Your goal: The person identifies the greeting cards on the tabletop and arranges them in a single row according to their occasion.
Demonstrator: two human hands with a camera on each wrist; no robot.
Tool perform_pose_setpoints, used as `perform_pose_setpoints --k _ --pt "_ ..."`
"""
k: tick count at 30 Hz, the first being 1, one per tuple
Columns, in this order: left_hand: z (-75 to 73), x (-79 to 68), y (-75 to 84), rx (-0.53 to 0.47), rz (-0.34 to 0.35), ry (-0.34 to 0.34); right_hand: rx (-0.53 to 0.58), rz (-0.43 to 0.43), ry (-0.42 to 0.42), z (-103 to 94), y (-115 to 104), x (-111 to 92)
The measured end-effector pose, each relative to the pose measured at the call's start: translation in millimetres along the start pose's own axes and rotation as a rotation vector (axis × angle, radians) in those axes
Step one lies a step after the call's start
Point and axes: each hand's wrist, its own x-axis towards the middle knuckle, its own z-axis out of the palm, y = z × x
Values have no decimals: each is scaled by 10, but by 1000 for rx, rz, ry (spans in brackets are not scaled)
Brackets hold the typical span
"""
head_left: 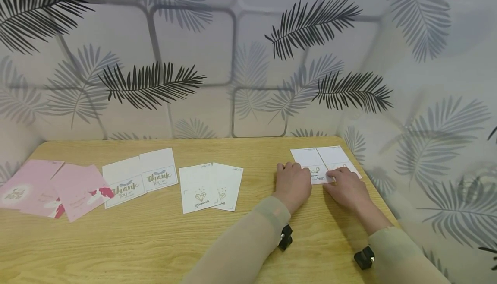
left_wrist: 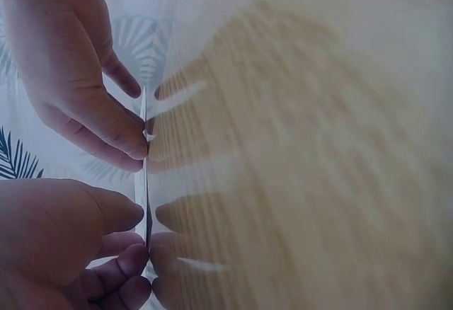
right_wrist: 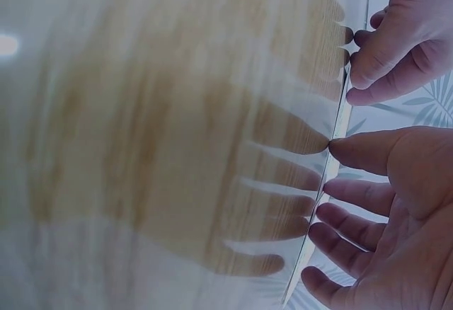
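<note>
Heart-lettered card (head_left: 312, 162) touched from both sides

The heart-lettered card is seen flat on the wood-grain table (head_left: 136, 241), its left edge met by the left hand (head_left: 294, 184) and its near right corner by the thumb of the right hand (head_left: 348, 188). The left fingers are bent and held close together; whether the card's edge is pinched by them cannot be told. The right fingers are spread, with gaps shown between them in the right wrist view, and are not curled round anything. In the left wrist view, fingertips of both hands are lowered to the tabletop, where they are mirrored in its glossy surface.

A second white card (head_left: 335, 156), marked with a small orange print, is placed right beside the first, its near part overlapped by the right hand.

To the left of the left fingers, well apart from them, a Diamonds card (head_left: 199, 188) is laid over part of another diamond-print card (head_left: 231, 187). Farther left of those fingers, two Thank You cards (head_left: 157, 167) are set side by side, and beyond these, overlapping pink cards (head_left: 77, 184) are spread, the nearest one touched by the Thank You pair.

Behind the fingers, pale sleeves (head_left: 248, 236) are seen, with a black device (head_left: 285, 237) carried at each cuff. Past the fingertips, the wall (head_left: 260, 107) is covered in a feathery leaf print.
</note>
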Motion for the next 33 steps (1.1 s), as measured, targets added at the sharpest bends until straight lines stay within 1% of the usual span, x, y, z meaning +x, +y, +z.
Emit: perform_pose_setpoints --k 7,12,16,21,27,33 --pt "0 -11 -3 -6 6 1 14 -4 23 5 -6 -2" --pt "-4 -36 -30 -12 -9 14 30 -5 47 -4 -34 -11" --pt "-51 -79 -69 -12 -15 36 50 9 63 -28 -69 -32" --pt "-145 -157 -130 2 -24 83 83 -6 91 -48 -154 -67" --pt "-230 -260 -264 -10 -40 110 124 -42 78 -55 -340 -115" --pt "-351 -410 -494 -49 -47 147 144 -94 95 -56 -515 -144"
